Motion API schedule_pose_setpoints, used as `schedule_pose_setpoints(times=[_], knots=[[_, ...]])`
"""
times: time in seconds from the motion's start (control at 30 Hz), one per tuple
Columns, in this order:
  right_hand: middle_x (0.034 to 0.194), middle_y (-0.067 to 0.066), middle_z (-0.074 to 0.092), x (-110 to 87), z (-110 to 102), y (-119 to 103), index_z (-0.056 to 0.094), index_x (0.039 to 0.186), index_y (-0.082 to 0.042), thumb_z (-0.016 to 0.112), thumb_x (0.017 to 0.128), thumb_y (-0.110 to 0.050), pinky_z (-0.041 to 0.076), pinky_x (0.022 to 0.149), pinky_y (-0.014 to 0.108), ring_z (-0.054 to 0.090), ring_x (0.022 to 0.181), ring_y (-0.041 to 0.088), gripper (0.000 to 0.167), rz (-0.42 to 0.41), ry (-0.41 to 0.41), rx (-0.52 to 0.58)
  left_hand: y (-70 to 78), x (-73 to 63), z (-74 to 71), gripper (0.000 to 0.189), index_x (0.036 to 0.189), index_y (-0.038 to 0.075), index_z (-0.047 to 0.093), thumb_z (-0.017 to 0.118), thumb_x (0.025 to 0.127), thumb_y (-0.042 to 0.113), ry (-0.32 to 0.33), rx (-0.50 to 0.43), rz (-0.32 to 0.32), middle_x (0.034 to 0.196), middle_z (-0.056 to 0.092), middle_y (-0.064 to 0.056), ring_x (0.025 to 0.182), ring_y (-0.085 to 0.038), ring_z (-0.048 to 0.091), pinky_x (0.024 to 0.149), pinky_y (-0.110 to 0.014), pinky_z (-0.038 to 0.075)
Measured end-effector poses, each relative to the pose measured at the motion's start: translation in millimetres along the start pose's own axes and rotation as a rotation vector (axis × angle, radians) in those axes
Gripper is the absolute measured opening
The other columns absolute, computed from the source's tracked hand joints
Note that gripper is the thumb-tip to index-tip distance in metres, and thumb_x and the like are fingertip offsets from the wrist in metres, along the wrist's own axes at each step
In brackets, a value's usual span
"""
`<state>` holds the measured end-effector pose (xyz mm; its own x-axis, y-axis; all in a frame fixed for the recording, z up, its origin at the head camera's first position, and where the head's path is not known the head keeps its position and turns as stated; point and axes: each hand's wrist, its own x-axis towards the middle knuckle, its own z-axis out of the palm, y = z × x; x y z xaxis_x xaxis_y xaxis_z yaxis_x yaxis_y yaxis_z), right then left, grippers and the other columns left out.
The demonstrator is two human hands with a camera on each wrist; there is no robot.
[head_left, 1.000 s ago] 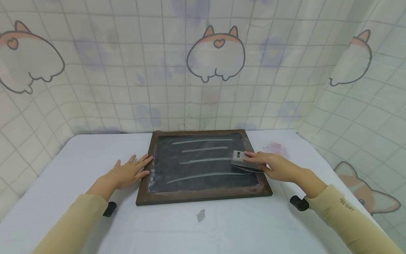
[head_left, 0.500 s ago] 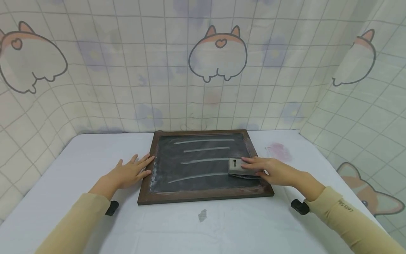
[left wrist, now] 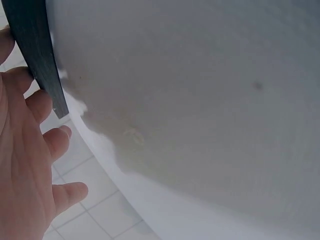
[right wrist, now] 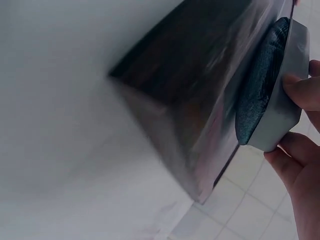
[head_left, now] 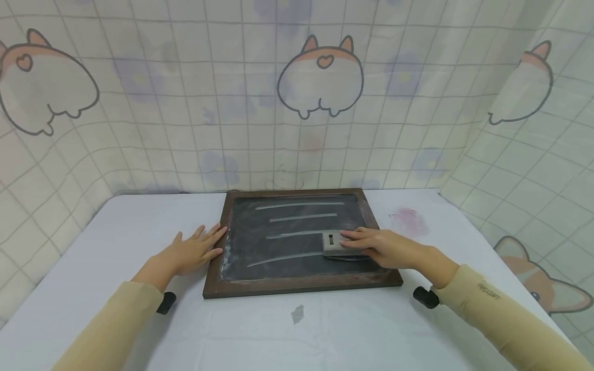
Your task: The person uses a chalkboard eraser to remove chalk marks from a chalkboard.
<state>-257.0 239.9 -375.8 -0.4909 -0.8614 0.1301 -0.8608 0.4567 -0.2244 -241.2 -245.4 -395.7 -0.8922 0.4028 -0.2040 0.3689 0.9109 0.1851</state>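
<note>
A framed blackboard lies on the white table, with several white chalk lines across its dark surface. My right hand grips a grey blackboard eraser over the board's right part, thumb and fingers on opposite sides. In the right wrist view the dark felt pad of the eraser faces the board. Right ends of the two lower lines meet or pass under the eraser. On the board's left side my left hand rests with spread fingers, fingertips on the wooden frame.
A patterned curtain hangs behind the table and along both sides. The tabletop bears a grey patch in front of the board and a pink stain to its right. Black wrist cameras sit under both sleeves.
My right hand has brought the eraser leftward and slightly nearer across the board, from its right edge. The lower lines' right ends look shorter. My left hand stays on the frame.
</note>
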Motion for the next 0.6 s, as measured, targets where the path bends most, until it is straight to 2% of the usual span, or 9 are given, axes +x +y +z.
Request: schedule_pose_setpoints(times=[0.17,0.3,0.33,0.43,0.6], knots=[[0.153,0.022,0.047,19.7,2.2,-9.1,0.055,0.147,-0.002,0.061,0.094,0.015,0.056,0.084,0.044,0.049,0.132,0.051,0.056,-0.008,-0.044,-0.020,0.7,2.2,0.2,0.067,0.164,0.011,0.020,0.036,0.111,0.049,-0.008,0.001,0.001,0.169,0.015,-0.016,0.151,-0.049,0.017,0.110,-0.080,0.008],[0.155,0.020,0.046,39.2,3.4,-21.1,0.055,0.148,-0.004,0.060,0.097,0.011,0.056,0.091,0.046,0.048,0.134,0.050,0.054,-0.022,-0.077,-0.028,1.5,2.9,0.7,0.067,0.164,0.011,0.020,0.036,0.111,0.049,-0.009,-0.002,0.002,0.169,0.015,-0.017,0.151,-0.049,0.018,0.110,-0.080,0.008],[0.155,0.019,0.045,44.8,3.6,-24.9,0.055,0.148,-0.004,0.060,0.097,0.011,0.056,0.088,0.045,0.048,0.135,0.049,0.053,-0.026,-0.087,-0.024,1.4,2.6,0.9,0.067,0.164,0.011,0.021,0.036,0.111,0.049,-0.007,-0.002,0.003,0.169,0.016,-0.017,0.150,-0.050,0.018,0.110,-0.080,0.008],[0.156,0.017,0.045,62.5,5.7,-36.2,0.055,0.148,-0.005,0.060,0.099,0.009,0.052,0.099,0.048,0.049,0.135,0.048,0.051,-0.048,-0.105,-0.032,0.9,1.1,1.5,0.068,0.164,0.011,0.021,0.036,0.111,0.051,-0.002,0.000,0.006,0.169,0.017,-0.018,0.150,-0.050,0.019,0.109,-0.081,0.009],[0.157,0.013,0.045,90.0,12.3,-53.8,0.056,0.148,-0.008,0.061,0.099,0.007,0.048,0.105,0.047,0.050,0.134,0.046,0.052,-0.080,-0.121,-0.050,0.7,0.8,1.3,0.069,0.164,0.011,0.022,0.035,0.110,0.052,0.008,0.008,0.013,0.169,0.017,-0.018,0.150,-0.050,0.019,0.108,-0.081,0.009]])
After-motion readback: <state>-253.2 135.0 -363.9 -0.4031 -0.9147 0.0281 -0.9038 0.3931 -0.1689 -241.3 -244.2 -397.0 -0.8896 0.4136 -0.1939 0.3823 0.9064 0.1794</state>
